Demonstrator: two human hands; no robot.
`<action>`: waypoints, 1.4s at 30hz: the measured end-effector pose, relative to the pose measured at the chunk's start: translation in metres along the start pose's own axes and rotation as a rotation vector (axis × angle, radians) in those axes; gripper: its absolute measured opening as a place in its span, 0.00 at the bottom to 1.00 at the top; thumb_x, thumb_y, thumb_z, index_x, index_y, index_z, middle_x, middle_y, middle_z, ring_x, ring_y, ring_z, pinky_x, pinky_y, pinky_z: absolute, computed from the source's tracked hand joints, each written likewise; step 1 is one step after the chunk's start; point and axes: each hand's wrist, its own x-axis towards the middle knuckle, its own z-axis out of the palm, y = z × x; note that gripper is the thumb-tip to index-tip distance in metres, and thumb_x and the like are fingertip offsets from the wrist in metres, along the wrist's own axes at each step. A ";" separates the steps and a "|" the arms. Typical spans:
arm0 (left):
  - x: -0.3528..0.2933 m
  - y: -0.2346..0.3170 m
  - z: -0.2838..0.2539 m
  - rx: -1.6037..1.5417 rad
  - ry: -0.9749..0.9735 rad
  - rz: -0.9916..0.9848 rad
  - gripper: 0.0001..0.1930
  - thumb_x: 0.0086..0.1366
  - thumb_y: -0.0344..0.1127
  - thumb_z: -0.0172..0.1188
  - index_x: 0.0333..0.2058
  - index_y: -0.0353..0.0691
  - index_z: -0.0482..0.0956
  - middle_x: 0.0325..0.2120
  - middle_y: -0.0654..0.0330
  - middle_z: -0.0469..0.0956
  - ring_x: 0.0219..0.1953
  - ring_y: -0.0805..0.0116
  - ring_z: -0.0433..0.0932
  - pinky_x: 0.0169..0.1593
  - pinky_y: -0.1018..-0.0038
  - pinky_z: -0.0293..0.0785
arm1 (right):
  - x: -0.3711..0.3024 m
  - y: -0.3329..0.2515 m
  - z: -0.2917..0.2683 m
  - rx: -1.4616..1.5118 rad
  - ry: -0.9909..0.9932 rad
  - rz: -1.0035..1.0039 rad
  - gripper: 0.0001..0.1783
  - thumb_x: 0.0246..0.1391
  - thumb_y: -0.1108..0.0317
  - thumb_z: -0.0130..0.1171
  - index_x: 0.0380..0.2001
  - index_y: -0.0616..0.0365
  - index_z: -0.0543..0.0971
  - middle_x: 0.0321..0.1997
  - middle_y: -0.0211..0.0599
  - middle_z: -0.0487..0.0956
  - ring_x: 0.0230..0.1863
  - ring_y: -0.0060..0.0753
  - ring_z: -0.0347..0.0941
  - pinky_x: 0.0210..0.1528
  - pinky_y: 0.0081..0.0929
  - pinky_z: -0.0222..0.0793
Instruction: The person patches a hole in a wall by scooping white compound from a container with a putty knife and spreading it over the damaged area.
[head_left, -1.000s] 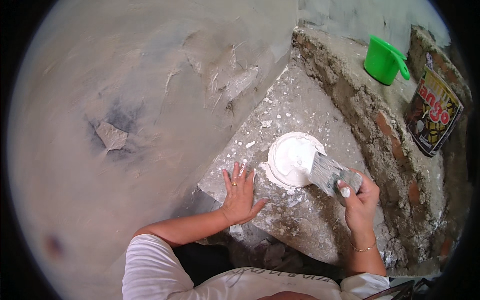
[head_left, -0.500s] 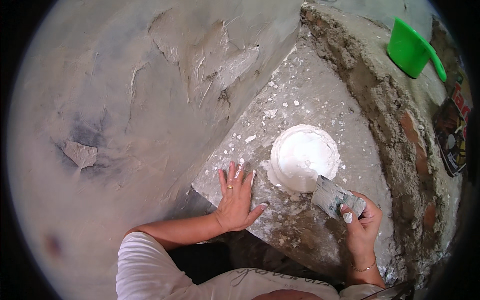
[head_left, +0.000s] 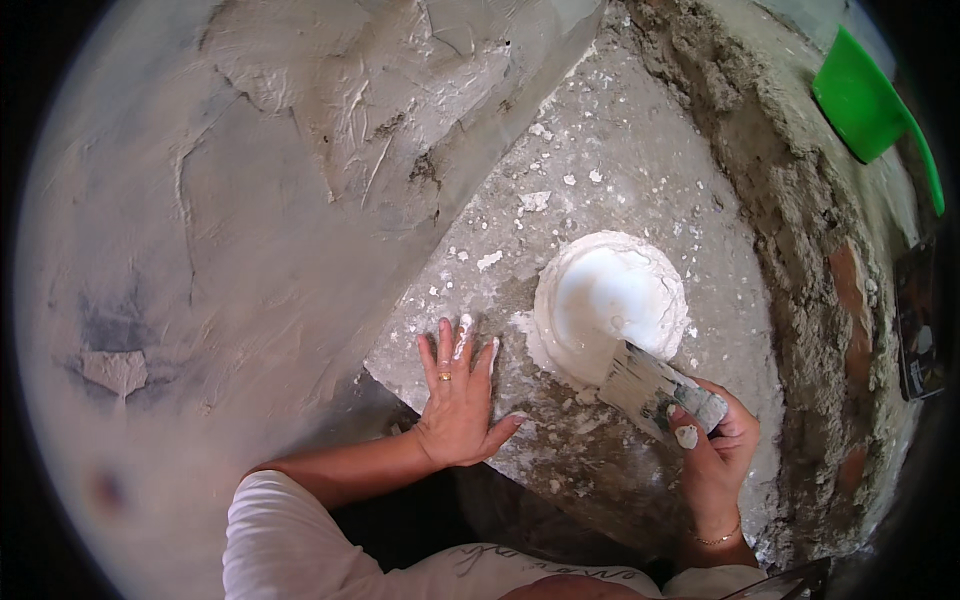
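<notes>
My right hand (head_left: 718, 440) grips a putty knife (head_left: 655, 390) by its handle end, thumb on top. White smears cover its wide blade, whose front edge is at the near rim of a round white container (head_left: 610, 305). Thick white paste crusts that rim, and a smooth pale surface shows inside. To the left, my left hand (head_left: 458, 400) lies flat on the rough grey slab (head_left: 600, 215), fingers spread and holding nothing. White paste coats several of its fingertips, and one finger wears a ring.
A plastered grey wall (head_left: 250, 250) with rough patches rises on the left. Along the right runs a crumbly ledge with exposed brick (head_left: 850, 310). On it stand a green plastic scoop (head_left: 865, 100) and, partly in shadow, a dark printed package (head_left: 920, 320). White crumbs (head_left: 535, 202) dot the slab.
The putty knife has shifted slightly left along the container's near rim, and its blade has turned. More of the pale inside shows. My left hand stays flat, while the whole view has shifted a little.
</notes>
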 end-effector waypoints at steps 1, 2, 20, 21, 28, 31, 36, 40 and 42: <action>-0.001 0.000 -0.001 0.000 0.003 -0.013 0.49 0.52 0.53 0.62 0.59 0.17 0.50 0.59 0.20 0.45 0.64 0.17 0.33 0.61 0.30 0.22 | 0.002 -0.002 0.005 0.029 0.022 0.024 0.14 0.54 0.80 0.59 0.44 0.72 0.76 0.38 0.34 0.80 0.39 0.19 0.73 0.44 0.19 0.68; -0.001 0.000 -0.002 0.005 0.007 -0.022 0.50 0.52 0.53 0.62 0.59 0.17 0.50 0.59 0.20 0.45 0.64 0.17 0.33 0.61 0.30 0.22 | 0.004 -0.003 0.008 0.062 0.048 0.045 0.14 0.53 0.80 0.59 0.44 0.72 0.76 0.38 0.34 0.80 0.39 0.19 0.73 0.44 0.19 0.68; -0.009 -0.002 0.010 0.020 0.110 -0.080 0.45 0.52 0.48 0.58 0.58 0.16 0.54 0.57 0.23 0.50 0.64 0.17 0.39 0.61 0.28 0.33 | -0.039 -0.018 0.004 0.101 0.238 0.330 0.11 0.54 0.81 0.57 0.42 0.71 0.78 0.39 0.35 0.81 0.39 0.21 0.74 0.45 0.22 0.70; -0.008 -0.002 0.010 0.031 0.123 -0.077 0.44 0.52 0.48 0.58 0.58 0.16 0.54 0.57 0.24 0.50 0.64 0.17 0.39 0.61 0.28 0.33 | -0.043 -0.019 0.003 0.117 0.227 0.376 0.10 0.54 0.80 0.58 0.41 0.70 0.78 0.39 0.35 0.81 0.40 0.21 0.74 0.46 0.22 0.70; -0.005 -0.002 0.009 0.020 0.104 -0.068 0.43 0.52 0.48 0.60 0.56 0.17 0.57 0.58 0.27 0.53 0.65 0.21 0.40 0.62 0.29 0.32 | -0.082 -0.029 -0.001 0.163 0.274 0.582 0.07 0.54 0.77 0.60 0.37 0.65 0.80 0.37 0.35 0.82 0.37 0.21 0.76 0.43 0.24 0.73; -0.004 -0.002 0.009 0.028 0.073 -0.093 0.44 0.53 0.52 0.60 0.57 0.17 0.57 0.59 0.30 0.53 0.66 0.25 0.40 0.63 0.30 0.32 | -0.100 -0.054 -0.001 0.170 0.292 0.671 0.06 0.52 0.77 0.61 0.36 0.64 0.80 0.35 0.34 0.82 0.35 0.22 0.77 0.41 0.24 0.74; 0.006 0.008 -0.002 0.030 -0.039 -0.201 0.46 0.53 0.51 0.60 0.59 0.18 0.54 0.62 0.33 0.50 0.67 0.28 0.38 0.65 0.33 0.27 | -0.133 -0.080 -0.006 -0.025 0.187 0.753 0.09 0.53 0.81 0.54 0.36 0.63 0.81 0.37 0.35 0.82 0.38 0.22 0.76 0.44 0.23 0.73; 0.004 0.020 -0.001 0.037 0.051 -0.225 0.44 0.54 0.49 0.59 0.59 0.18 0.54 0.62 0.31 0.50 0.67 0.28 0.38 0.65 0.34 0.25 | -0.166 -0.088 -0.026 -0.191 0.140 0.647 0.10 0.53 0.80 0.57 0.40 0.67 0.78 0.38 0.36 0.81 0.38 0.24 0.77 0.43 0.25 0.76; -0.004 0.041 -0.009 0.001 0.153 -0.228 0.43 0.55 0.48 0.59 0.59 0.18 0.54 0.62 0.29 0.49 0.67 0.28 0.38 0.64 0.33 0.25 | -0.162 -0.120 -0.025 -0.100 0.202 0.694 0.11 0.53 0.80 0.57 0.40 0.68 0.78 0.38 0.36 0.81 0.38 0.24 0.77 0.43 0.25 0.76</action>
